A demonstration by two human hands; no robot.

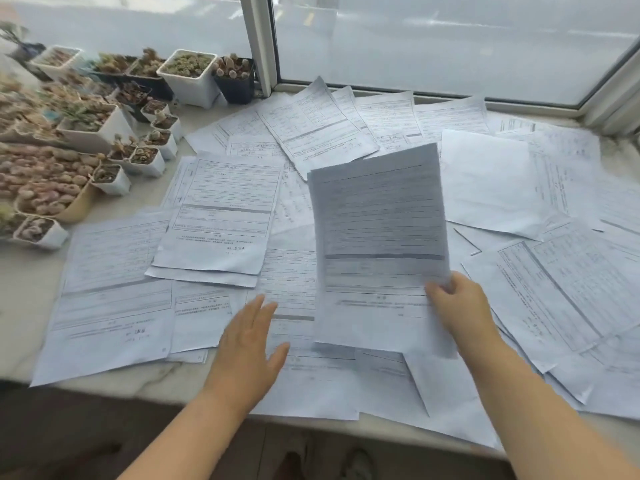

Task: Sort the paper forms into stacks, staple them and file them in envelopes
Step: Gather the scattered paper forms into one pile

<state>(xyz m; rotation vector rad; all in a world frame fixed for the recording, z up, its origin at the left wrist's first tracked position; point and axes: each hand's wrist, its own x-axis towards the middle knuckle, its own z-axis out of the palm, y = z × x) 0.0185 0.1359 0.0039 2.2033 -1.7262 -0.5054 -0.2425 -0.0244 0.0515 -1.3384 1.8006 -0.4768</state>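
Paper form (379, 237) is pinched at its lower right edge by the right hand (460, 306), standing tall above the spread papers (214, 216). Left hand (249, 344) is flat and empty, left of that sheet, nearer those papers.

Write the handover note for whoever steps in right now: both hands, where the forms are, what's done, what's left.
Right hand pinches one printed form by its right edge, lifted and tilted above the pile.
Left hand is open, fingers straight, low over the loose forms at the front.
Forms lie scattered and overlapping across the window ledge; the potted succulents crowd the left end.
Done: no neat stacks visible, nothing visibly stapled.
Left: sort into stacks, staple, file. No stapler or envelopes are in view.
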